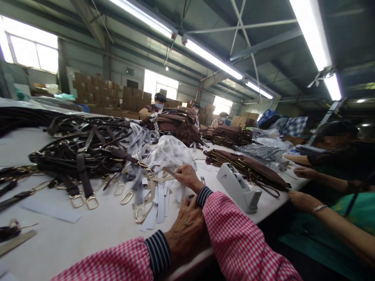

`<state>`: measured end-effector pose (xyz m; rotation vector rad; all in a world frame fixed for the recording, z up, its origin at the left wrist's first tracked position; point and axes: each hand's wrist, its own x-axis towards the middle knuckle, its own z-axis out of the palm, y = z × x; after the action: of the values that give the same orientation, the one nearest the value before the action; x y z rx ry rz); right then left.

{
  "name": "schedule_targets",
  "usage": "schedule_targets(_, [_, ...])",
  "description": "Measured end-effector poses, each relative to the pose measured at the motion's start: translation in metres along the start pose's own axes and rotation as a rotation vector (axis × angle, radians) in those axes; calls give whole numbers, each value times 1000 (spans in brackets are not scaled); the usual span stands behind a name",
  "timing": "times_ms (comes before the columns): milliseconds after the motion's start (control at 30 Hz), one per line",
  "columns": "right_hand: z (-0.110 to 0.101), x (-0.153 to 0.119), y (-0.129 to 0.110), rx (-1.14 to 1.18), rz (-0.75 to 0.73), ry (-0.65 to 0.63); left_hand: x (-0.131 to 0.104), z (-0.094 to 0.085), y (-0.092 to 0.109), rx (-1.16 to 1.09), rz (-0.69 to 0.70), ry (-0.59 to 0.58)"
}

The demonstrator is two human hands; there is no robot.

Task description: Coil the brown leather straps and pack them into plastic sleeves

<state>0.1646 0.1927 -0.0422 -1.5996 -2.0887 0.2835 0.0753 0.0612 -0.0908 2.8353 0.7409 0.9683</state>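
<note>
My right hand reaches over the table, its thumb and fingers closed on a thin tan-brown strip. My left hand is nearer the table's front edge, just below the right wrist. Its fingers are curled, and a small dark bit shows at their tips, too hidden to name. Loose white paper strips and several tan ones lie to the left of both hands. Beyond them is a heap of crumpled clear plastic. Dark brown bag straps with gold metal buckles are piled to the left.
A white tape dispenser stands right of my right forearm. Flat brown bags with gold zips lie behind it, and more brown bags are stacked farther back. Co-workers' hands are at the table's right edge; other people sit across.
</note>
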Motion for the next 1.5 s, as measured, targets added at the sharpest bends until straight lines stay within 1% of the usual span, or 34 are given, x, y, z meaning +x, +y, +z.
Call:
schedule_targets(100, [1, 1, 1, 276, 51, 99, 0, -1, 0, -35, -15, -7])
schedule_targets(233, [-5, 2, -2, 632, 109, 247, 2, -8, 2, -44, -45, -76])
schedule_targets(333, [-25, 4, -5, 843, 142, 349, 2, -9, 0, -43, -74, -117])
schedule_targets(400, [-48, 0, -5, 945, 147, 401, 2, -10, -4, -69, -81, -100])
schedule_targets(433, [-61, -6, -5, 982, 146, 418, 3, -12, -7, -99, -91, -68])
schedule_targets(500, [-88, -25, -3, 1031, 143, 424, 8, -19, -15, -205, -179, 29])
schedule_targets(567, [-110, -56, 0, 1049, 144, 404, 15, -32, -25, -434, -368, 105])
schedule_targets(633, [-123, -95, 1, 1039, 170, 338, 22, -47, -36, -750, -548, 96])
schedule_targets(667, [-125, -115, 0, 1028, 197, 284, 26, -54, -41, -890, -591, 69])
schedule_targets(700, [-125, -133, -1, 1018, 234, 219, 28, -61, -46, -1004, -610, 46])
schedule_targets(767, [-117, -163, -4, 995, 321, 85, 30, -72, -54, -1141, -633, 37])
schedule_targets(800, [-110, -173, -5, 975, 358, 38, 30, -75, -57, -1183, -649, 41])
schedule_targets(867, [-96, -183, -5, 926, 409, -11, 29, -81, -62, -1265, -681, 32])
schedule_targets(933, [-83, -182, -4, 893, 427, -24, 28, -84, -64, -1297, -682, 15])
schedule_targets(1000, [-72, -177, -3, 899, 431, -28, 29, -86, -63, -1309, -694, 23])
schedule_targets(1133, [-59, -165, -5, 958, 407, -15, 31, -88, -57, -1336, -708, 32])
schedule_targets(1233, [-55, -159, -10, 958, 365, 26, 32, -89, -54, -1339, -701, 9])
schedule_targets(1367, [-55, -155, -15, 851, 306, 47, 29, -89, -60, -1295, -711, -2])
schedule_targets(1500, [-53, -153, -14, 810, 276, 126, 27, -84, -64, -1267, -717, -14])
